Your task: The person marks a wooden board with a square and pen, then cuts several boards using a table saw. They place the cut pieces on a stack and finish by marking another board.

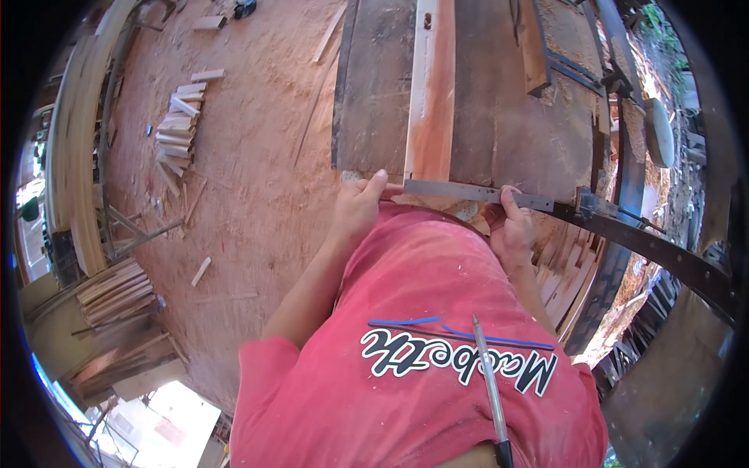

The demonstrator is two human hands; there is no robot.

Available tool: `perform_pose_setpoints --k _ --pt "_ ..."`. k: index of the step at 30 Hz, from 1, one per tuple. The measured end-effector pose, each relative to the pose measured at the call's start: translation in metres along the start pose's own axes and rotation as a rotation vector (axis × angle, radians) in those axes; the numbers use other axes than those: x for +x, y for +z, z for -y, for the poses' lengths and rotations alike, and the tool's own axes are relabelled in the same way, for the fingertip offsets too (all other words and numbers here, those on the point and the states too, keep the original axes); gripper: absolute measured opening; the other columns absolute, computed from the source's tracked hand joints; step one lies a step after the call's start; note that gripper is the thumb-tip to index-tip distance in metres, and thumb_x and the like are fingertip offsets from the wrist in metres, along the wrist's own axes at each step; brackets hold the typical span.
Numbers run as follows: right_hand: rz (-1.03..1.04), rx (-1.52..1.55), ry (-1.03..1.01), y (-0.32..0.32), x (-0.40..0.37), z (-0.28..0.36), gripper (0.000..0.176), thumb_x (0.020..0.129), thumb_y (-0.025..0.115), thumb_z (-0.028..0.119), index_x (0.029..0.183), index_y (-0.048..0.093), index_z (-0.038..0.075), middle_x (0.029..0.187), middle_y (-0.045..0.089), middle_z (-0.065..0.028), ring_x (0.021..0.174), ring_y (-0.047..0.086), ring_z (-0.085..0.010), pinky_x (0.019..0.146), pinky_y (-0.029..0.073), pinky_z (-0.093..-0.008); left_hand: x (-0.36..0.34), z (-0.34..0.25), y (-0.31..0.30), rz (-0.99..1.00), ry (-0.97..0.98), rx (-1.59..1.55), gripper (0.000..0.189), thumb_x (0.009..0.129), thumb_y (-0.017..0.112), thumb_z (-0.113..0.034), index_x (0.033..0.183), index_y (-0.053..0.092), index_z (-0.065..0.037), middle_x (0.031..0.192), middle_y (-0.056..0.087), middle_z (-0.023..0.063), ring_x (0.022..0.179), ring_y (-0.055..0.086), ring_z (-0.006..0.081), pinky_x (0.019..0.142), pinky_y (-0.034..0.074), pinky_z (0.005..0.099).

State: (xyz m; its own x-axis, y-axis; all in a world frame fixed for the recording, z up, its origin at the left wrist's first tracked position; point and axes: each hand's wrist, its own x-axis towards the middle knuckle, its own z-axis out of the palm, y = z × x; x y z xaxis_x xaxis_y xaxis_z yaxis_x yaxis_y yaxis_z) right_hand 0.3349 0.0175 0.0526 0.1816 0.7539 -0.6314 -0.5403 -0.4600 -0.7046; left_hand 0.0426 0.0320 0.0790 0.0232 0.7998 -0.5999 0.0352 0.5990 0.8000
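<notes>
A wooden board (431, 101), pale on one side and reddish on the other, lies lengthwise on a dark worktable (374, 93). Across its near end runs a flat metal ruler (452, 189). My left hand (360, 207) is closed at the table's near edge, thumb raised, one fingertip touching the left end of the ruler and the board's corner; what its fingers hold is hidden. With thumb on top and fingers below, my right hand (511, 222) pinches the ruler right of the board.
A dark metal bar (655, 253) with a clamp-like fitting (589, 204) extends right from the table. Short wood pieces (178, 129) lie on the dusty floor at left, beside long stacked planks (76, 156). More strips (573, 269) are below the table's right side. A pen (490, 374) hangs at the shirt collar.
</notes>
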Motion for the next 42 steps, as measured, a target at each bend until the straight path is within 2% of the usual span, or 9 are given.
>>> perform_pose_setpoints --k 6,8,12,17,19,22,25,30,42 --pt "0.217 0.243 -0.296 -0.008 -0.016 0.045 0.032 0.105 0.048 0.038 0.106 0.06 0.009 0.101 0.066 -0.0078 0.097 0.066 -0.0263 0.085 0.055 -0.0418 0.047 0.029 0.001 0.139 -0.068 0.305 0.065 0.103 0.039 -0.05 0.098 0.072 0.006 0.087 0.072 0.0184 0.084 0.068 0.0232 0.081 0.051 0.0352" --pt "0.362 0.246 -0.572 -0.017 -0.029 0.082 0.036 0.104 0.047 0.044 0.103 0.058 0.01 0.089 0.062 -0.005 0.086 0.063 -0.0254 0.076 0.054 -0.0383 0.053 0.034 0.007 0.159 -0.064 0.282 0.067 0.104 0.037 -0.053 0.092 0.069 0.006 0.081 0.069 0.0154 0.08 0.064 0.022 0.078 0.05 0.036" --pt "0.479 0.273 -0.679 -0.049 -0.069 0.15 0.042 0.102 0.047 0.052 0.099 0.054 0.011 0.073 0.043 -0.001 0.062 0.042 -0.0151 0.061 0.042 -0.0326 0.057 0.032 0.011 0.165 0.102 0.343 0.068 0.103 0.036 -0.056 0.076 0.056 0.004 0.068 0.053 0.0076 0.068 0.051 0.0182 0.067 0.044 0.0381" --pt "0.254 0.209 -1.087 -0.083 -0.128 0.199 0.017 0.1 0.046 0.023 0.104 0.052 0.008 0.075 0.045 -0.004 0.061 0.044 -0.0163 0.06 0.042 -0.0341 0.076 0.055 0.005 0.154 0.075 0.281 0.066 0.104 0.037 -0.053 0.071 0.053 0.001 0.064 0.049 0.0034 0.066 0.046 0.0162 0.063 0.039 0.0401" --pt "-0.029 0.149 -1.262 -0.1 -0.151 0.216 0.016 0.101 0.051 0.024 0.106 0.053 0.009 0.077 0.047 -0.003 0.062 0.045 -0.0153 0.061 0.042 -0.0339 0.113 0.109 -0.009 0.202 0.123 0.122 0.062 0.103 0.04 -0.054 0.078 0.062 -0.001 0.072 0.056 0.0024 0.069 0.049 0.0143 0.065 0.041 0.0369" --pt "-0.299 0.132 -1.447 -0.12 -0.165 0.253 0.035 0.102 0.056 0.031 0.126 0.053 0.005 0.079 0.052 -0.0036 0.072 0.05 -0.0145 0.067 0.045 -0.032 0.107 0.094 0.015 0.262 -0.064 -0.245 0.061 0.101 0.039 -0.06 0.112 0.064 -0.006 0.091 0.065 0.0042 0.08 0.059 0.0142 0.072 0.046 0.0307" --pt "-0.672 -0.127 -1.468 -0.113 -0.164 0.289 0.028 0.105 0.049 0.03 0.115 0.059 0.005 0.071 0.057 -0.003 0.055 0.053 -0.0114 0.048 0.042 -0.0247 0.09 0.073 0.012 0.388 -0.116 -0.162 0.074 0.098 0.03 -0.07 0.121 0.06 -0.007 0.096 0.069 0.0081 0.083 0.064 0.0182 0.072 0.048 0.0313" --pt "-0.755 -0.029 -1.456 -0.111 -0.152 0.334 0.021 0.103 0.05 0.024 0.093 0.056 0.006 0.068 0.059 -0.0043 0.05 0.053 -0.012 0.044 0.04 -0.0258 0.097 0.076 0.016 0.314 -0.108 -0.108 0.071 0.1 0.034 -0.063 0.12 0.062 -0.001 0.099 0.074 0.0146 0.086 0.069 0.0225 0.074 0.048 0.0336" --pt "-0.738 -0.007 -1.565 -0.129 -0.168 0.465 0.021 0.1 0.052 0.021 0.097 0.058 0.001 0.073 0.062 -0.0092 0.051 0.056 -0.0164 0.046 0.046 -0.0295 0.088 0.058 0.025 0.317 -0.011 -0.028 0.072 0.099 0.038 -0.063 0.113 0.067 0.002 0.094 0.075 0.0149 0.082 0.072 0.0237 0.068 0.05 0.0328"
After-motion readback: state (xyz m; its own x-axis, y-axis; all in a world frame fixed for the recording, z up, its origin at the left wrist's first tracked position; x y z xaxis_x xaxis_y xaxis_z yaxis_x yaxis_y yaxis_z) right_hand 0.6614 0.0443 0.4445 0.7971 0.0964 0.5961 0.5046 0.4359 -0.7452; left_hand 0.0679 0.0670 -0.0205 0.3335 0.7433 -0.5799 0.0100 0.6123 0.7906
